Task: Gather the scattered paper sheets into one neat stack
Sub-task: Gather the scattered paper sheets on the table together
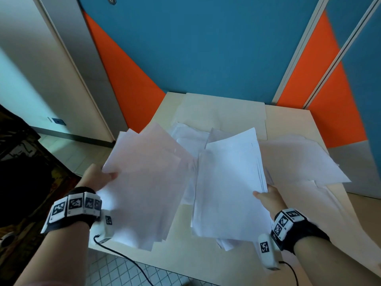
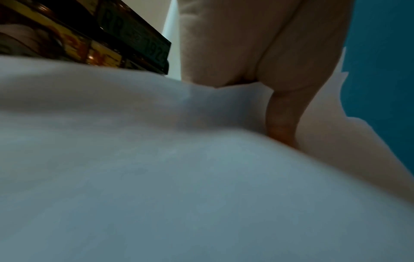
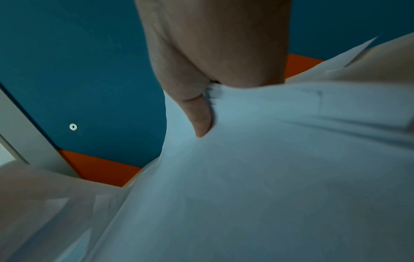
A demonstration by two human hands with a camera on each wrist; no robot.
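Observation:
My left hand grips a loose bundle of white sheets by its left edge and holds it lifted above the table. The thumb lies on top of the paper in the left wrist view. My right hand pinches a second bundle of white sheets at its right edge, thumb on top. The two bundles hang side by side with a narrow gap between them. More sheets lie spread on the table to the right, and others sit behind the bundles.
The pale wooden table stands against a blue and orange wall. A large pale sheet covers its far part. A dark cabinet is at my left. Tiled floor shows below the table's near edge.

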